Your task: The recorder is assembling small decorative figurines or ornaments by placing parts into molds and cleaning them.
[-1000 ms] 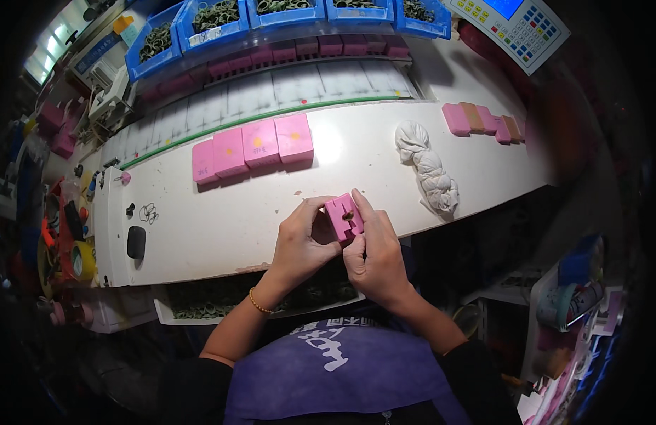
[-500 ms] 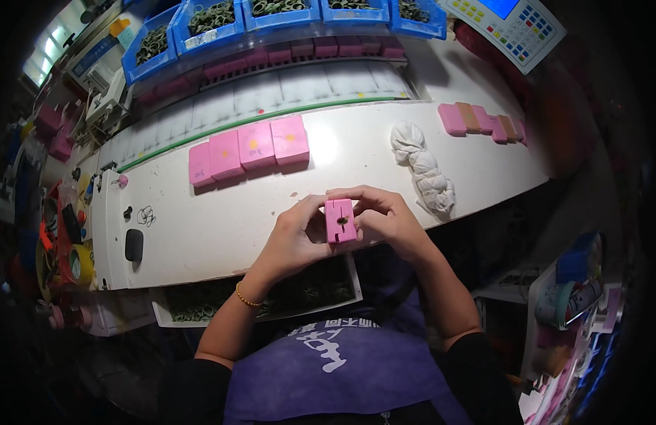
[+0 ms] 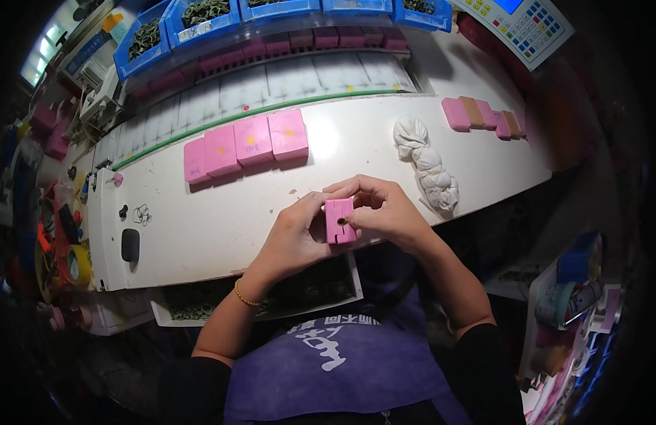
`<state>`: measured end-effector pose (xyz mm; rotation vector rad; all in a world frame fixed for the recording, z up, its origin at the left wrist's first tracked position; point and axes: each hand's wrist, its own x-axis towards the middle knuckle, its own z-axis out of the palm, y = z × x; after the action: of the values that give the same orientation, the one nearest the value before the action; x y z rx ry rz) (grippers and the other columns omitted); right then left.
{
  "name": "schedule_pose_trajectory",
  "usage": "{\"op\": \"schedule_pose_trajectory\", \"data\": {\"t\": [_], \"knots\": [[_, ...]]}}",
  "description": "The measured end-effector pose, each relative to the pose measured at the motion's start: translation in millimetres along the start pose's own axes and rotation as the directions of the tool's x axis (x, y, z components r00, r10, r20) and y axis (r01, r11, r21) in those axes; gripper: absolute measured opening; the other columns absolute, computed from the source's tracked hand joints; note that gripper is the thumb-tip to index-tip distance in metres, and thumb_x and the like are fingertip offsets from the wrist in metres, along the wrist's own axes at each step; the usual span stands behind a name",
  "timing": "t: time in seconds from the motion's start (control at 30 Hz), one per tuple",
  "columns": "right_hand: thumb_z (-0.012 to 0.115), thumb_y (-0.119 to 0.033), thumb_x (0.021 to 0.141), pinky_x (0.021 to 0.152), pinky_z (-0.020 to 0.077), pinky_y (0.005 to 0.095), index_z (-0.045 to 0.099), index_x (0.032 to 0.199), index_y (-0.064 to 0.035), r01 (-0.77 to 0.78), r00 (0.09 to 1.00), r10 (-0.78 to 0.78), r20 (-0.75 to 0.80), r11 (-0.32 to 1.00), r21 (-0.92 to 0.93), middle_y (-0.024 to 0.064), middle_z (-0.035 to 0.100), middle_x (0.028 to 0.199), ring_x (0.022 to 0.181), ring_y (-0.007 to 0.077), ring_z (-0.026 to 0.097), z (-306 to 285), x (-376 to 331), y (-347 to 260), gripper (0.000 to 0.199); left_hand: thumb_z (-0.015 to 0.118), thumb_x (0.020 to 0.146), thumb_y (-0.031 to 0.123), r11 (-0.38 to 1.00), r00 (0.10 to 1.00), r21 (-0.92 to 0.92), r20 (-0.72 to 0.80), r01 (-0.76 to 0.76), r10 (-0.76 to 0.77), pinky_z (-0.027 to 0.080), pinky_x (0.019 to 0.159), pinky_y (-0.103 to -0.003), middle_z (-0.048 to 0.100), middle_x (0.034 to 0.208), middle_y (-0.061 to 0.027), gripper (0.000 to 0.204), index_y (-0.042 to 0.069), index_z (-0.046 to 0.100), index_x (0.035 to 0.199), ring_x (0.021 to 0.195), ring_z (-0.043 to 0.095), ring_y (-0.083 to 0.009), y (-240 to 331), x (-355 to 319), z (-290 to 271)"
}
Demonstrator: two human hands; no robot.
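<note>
My left hand (image 3: 297,225) grips a small pink rubber mold (image 3: 336,236) from its left side, above the near edge of the bench. A dark round hole and a stepped seam show on its upward end. The fingers of my right hand (image 3: 379,212) are bent round the far and right sides of the mold, with the thumb pressed on its top beside the hole. Several larger pink molds (image 3: 253,140) lie in a slanted row farther off on the white bench (image 3: 356,142).
A twisted white cloth (image 3: 428,170) lies to the right, with pink and brown blocks (image 3: 476,115) beyond it. Blue bins (image 3: 207,32) of dark green rings stand at the back. An open drawer (image 3: 257,314) of green pieces is below the bench edge. A keypad device (image 3: 529,32) stands far right.
My right thumb has moved in from the mold's right side onto its top, next to the hole. My right hand is raised slightly. The left hand keeps its hold.
</note>
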<state>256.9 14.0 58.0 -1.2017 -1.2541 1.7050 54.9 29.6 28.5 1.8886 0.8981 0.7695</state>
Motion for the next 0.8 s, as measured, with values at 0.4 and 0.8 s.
{"op": "schedule_pose_trajectory", "data": {"t": [0.4, 0.8], "knots": [[0.075, -0.014, 0.088, 0.092, 0.0494, 0.0296, 0.046, 0.147, -0.0070, 0.099, 0.995, -0.102, 0.004, 0.974, 0.203, 0.0095, 0.058, 0.129, 0.108, 0.0141, 0.059, 6.7, -25.5, 24.6, 0.066, 0.089, 0.073, 0.025, 0.998, 1.000, 0.069, 0.010, 0.012, -0.013, 0.054, 0.079, -0.033, 0.068, 0.096, -0.0103, 0.050, 0.003, 0.062, 0.108, 0.086, 0.069, -0.0221, 5.1, 1.8, 5.8], [0.042, -0.015, 0.105, 0.090, 0.0481, 0.0424, 0.031, 0.147, 0.0143, 0.456, 0.584, -0.790, -0.187, 0.510, -0.729, 0.0292, 0.042, 0.151, 0.096, 0.0329, 0.056, 51.9, -13.5, 67.7, 0.053, 0.085, 0.069, 0.016, 0.997, 0.988, 0.063, -0.146, -0.036, 0.045, 0.053, 0.074, -0.034, 0.064, 0.089, -0.0111, 0.044, 0.002, 0.061, 0.103, 0.078, 0.065, -0.0249, -3.8, -2.3, 18.4]]}}
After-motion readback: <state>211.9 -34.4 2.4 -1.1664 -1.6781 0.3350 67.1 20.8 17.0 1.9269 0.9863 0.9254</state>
